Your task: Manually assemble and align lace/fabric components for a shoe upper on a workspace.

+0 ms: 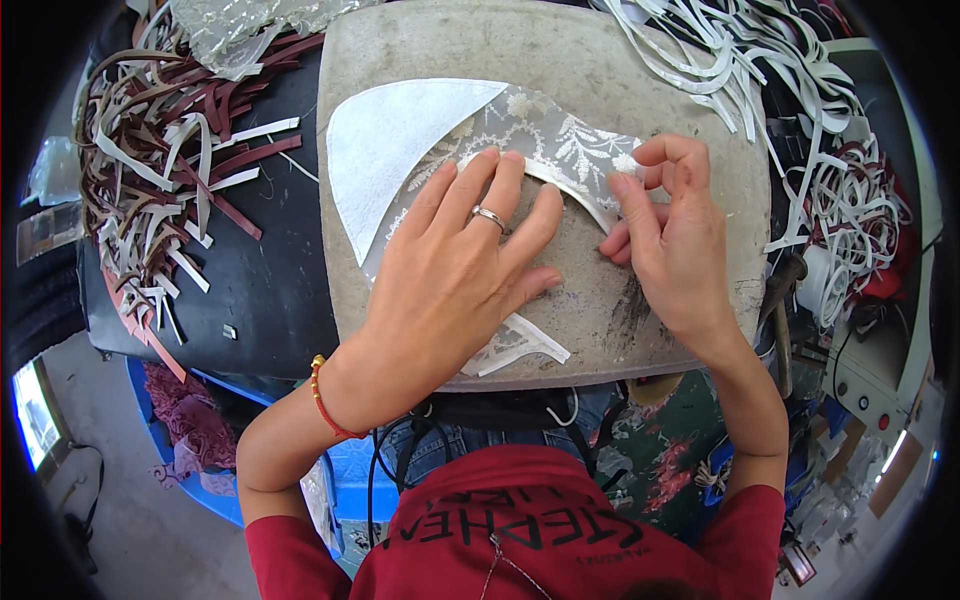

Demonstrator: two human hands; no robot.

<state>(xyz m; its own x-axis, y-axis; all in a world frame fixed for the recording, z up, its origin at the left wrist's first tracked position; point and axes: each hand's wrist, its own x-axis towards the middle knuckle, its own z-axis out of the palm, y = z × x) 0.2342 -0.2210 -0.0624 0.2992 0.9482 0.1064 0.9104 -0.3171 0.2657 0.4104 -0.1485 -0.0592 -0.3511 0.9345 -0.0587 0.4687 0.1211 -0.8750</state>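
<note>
A shoe-upper-like piece of sheer embroidered mesh (575,140) with white floral stitching lies on a worn grey board (580,290). Its left end carries a smooth white curved panel (400,130), and a narrow white band edges its inner curve. My left hand (455,235), with a ring and a red bracelet, rests on the mesh, fingers spread and fingertips on the inner edge. Thumb and fingers of my right hand (675,230) pinch the mesh piece at its right end. Below my left palm another white-edged mesh end (520,345) sticks out; the part between is hidden.
Brown, maroon and white strips (170,160) heap on the black surface at left, beside crumpled clear plastic (240,30). White strips (690,50) hang over the board's far right corner. A hammer-like tool (783,300) stands at right. Purple lace (180,420) sits in a blue container below.
</note>
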